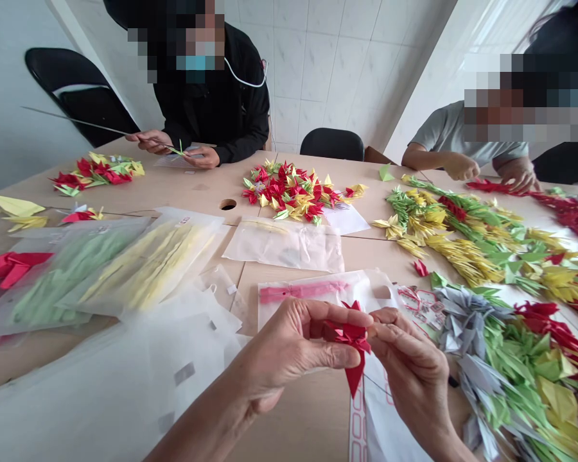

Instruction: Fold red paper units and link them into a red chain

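Between the thumb and fingers of my left hand (293,346) is a red paper crane (354,337), its pointed tip hanging down. Close against its right side, my right hand (409,359) has thumb and forefinger pinched together; what lies between them is too small to make out. A thin dark line, like a thread, runs below the right fingers. Under both hands lies a clear plastic bag with a pink strip (303,292) inside. To the right are strung bunches of folded paper cranes in grey (467,321), green (515,359) and red.
Plastic bags of green strips (72,276) and yellow strips (158,256) lie left. A mixed pile of cranes (298,192) sits mid-table near a cable hole (228,205). Two people work opposite: one in a black jacket (212,96), one in a grey shirt (443,131).
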A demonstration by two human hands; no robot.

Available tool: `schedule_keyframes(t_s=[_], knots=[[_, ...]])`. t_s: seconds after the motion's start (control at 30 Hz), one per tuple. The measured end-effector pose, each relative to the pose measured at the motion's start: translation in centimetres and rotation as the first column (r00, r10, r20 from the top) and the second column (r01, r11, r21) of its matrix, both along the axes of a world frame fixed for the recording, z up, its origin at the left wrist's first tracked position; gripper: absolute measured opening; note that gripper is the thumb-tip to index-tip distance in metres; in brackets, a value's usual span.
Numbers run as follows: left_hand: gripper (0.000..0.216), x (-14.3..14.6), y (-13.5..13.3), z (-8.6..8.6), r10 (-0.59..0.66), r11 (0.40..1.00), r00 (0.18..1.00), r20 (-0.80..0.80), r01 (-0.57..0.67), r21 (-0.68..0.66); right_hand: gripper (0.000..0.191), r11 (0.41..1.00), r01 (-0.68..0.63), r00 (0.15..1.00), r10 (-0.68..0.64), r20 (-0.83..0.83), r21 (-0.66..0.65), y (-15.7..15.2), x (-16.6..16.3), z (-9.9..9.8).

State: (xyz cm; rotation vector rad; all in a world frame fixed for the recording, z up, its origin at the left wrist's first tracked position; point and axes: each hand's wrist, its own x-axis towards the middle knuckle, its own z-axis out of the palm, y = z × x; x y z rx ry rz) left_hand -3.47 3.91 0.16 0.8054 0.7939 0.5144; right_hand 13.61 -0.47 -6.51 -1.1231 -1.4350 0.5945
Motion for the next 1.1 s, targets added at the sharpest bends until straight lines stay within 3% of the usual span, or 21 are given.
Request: schedule_keyframes(t_s=[0.6, 1.1], knots=[[0.035, 0.0, -0.1, -0.4, 0.037, 0.999, 0.999, -0.028, -0.036, 0.015, 0.016, 0.987, -0.125, 0.965, 0.098, -0.243, -0.097, -0.3, -0.1, -0.8], [0.032, 0.1, -0.1, -0.8, 0.038, 0.997, 0.999, 0.001, -0.038, 0.061, 0.017, 0.957, -0.201, 0.913, 0.106, -0.393, -0.209, -0.3, -0.2, -1.2]])
